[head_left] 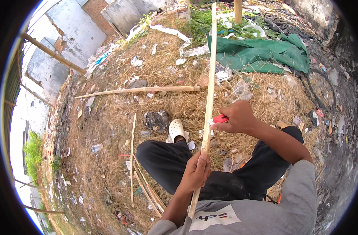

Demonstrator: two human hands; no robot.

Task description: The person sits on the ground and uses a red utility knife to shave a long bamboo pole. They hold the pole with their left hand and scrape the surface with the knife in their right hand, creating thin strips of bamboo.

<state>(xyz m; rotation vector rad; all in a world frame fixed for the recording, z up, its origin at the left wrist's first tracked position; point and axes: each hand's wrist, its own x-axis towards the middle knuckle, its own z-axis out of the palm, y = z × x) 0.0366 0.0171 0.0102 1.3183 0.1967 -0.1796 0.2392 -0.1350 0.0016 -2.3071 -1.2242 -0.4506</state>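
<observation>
A long, pale bamboo strip [211,86] runs from my lap up to the far edge of the view. My left hand [196,170] is wrapped round its near part, just above my lap. My right hand [237,117] grips a red-handled cutter [220,118], held against the right side of the strip ahead of the left hand. The fingers hide most of the handle, and the blade is too small to make out clearly.
Left of my legs lie a thin bamboo strip [133,156] and several more strips [148,188]. A bamboo pole [139,91] lies across the dry grass beyond a dark stone [156,120]. Green sheeting [261,55] spreads at the far right, and litter is scattered about.
</observation>
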